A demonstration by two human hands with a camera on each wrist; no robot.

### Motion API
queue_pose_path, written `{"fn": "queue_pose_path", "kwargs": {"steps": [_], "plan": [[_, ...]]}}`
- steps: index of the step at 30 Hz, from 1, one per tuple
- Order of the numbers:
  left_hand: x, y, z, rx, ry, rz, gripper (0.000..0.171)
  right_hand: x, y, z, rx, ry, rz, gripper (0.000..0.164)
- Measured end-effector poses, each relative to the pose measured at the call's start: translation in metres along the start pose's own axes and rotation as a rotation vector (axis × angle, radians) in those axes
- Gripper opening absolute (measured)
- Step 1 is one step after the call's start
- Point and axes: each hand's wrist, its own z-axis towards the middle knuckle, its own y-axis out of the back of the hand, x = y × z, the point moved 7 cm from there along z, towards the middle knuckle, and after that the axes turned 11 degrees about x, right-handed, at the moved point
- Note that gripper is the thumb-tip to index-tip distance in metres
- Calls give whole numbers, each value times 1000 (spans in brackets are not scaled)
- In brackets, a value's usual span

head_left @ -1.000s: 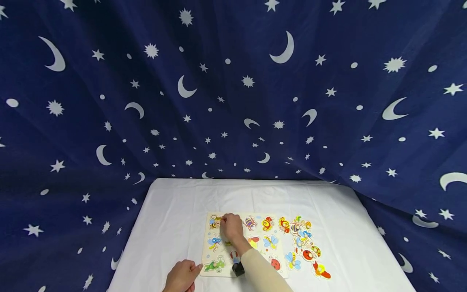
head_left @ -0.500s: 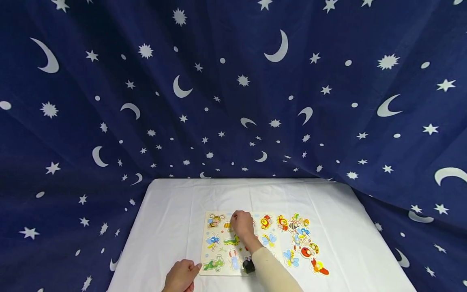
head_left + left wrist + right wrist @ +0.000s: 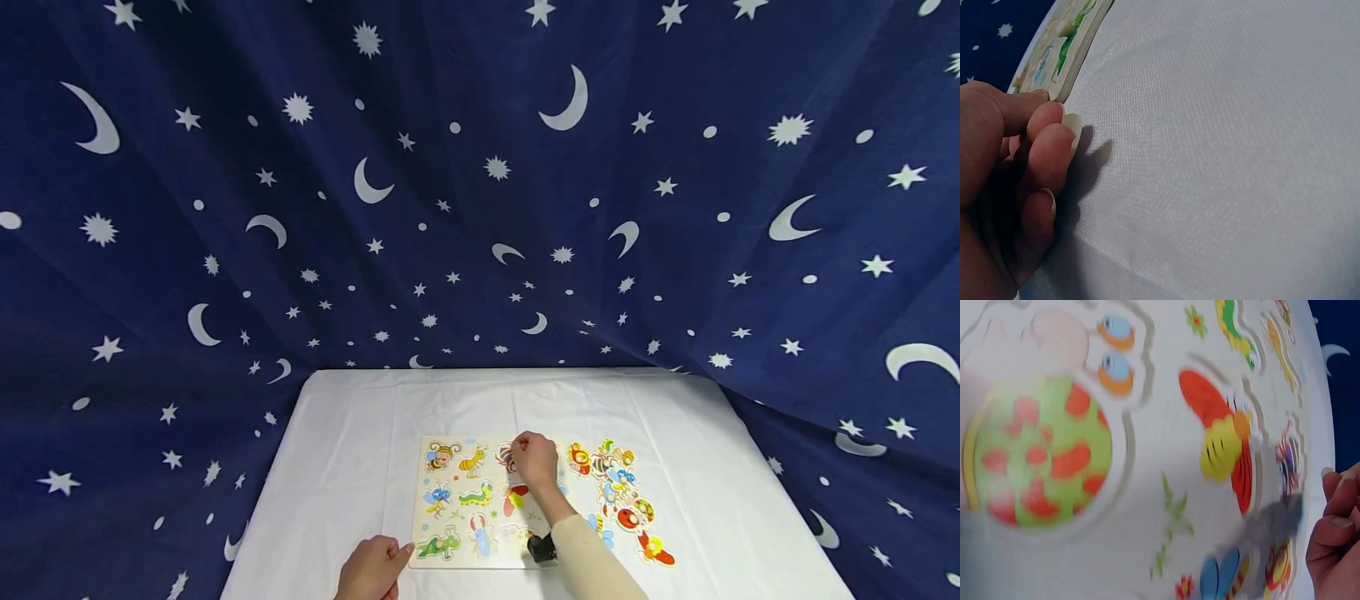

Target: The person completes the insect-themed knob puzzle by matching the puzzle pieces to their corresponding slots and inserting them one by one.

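Note:
A pale puzzle board (image 3: 418, 504) with cut-out insect pictures lies on the table. My left hand (image 3: 371, 568) rests beside its near left corner, thumb straight against the edge and the other fingers loosely curled. In the left wrist view a knobbed green grasshopper piece (image 3: 1074, 47) sits close to that corner. My right hand (image 3: 536, 458) is over the top row, near the purple striped bug picture (image 3: 504, 456). Its fingers are loosely curled, and nothing shows between them in the right wrist view, where a snail picture (image 3: 1041, 456) and a red-winged insect picture (image 3: 1222, 447) appear.
Right of the board lies a loose cluster of insect pieces, among them a ladybird (image 3: 627, 518), a red-winged piece (image 3: 656, 550) and a red-and-yellow piece (image 3: 578, 457). A white cloth (image 3: 360, 467) covers the table. A blue curtain (image 3: 420, 200) with moons and stars hangs behind.
My right hand has travelled rightward along the board's top row, away from the bee, uncovering the pictures on the left. The left hand stays at the corner.

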Motion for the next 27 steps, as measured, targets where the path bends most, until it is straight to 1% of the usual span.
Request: {"fn": "queue_pose_path", "kwargs": {"steps": [4,8,14,18,20,23,27], "plan": [[3,1,-1,-9,18,3,45,-8,8,0,-48,-18,-12,12],[4,1,-1,-17,33,14,45,-14,10,-1,-49,-37,-11,12],[1,0,-1,-25,25,5,45,-25,20,-3,-64,-59,-4,10],[1,-1,-1,-22,36,7,44,-33,31,-3,-59,-62,-6,11],[2,-1,0,-18,40,7,44,-38,38,-3,-60,-76,-14,11],[2,-1,1,-17,43,8,44,-47,46,-4,-54,-110,-20,11],[3,-1,1,-20,48,9,44,-61,52,-5,-29,-160,-44,12]]}}
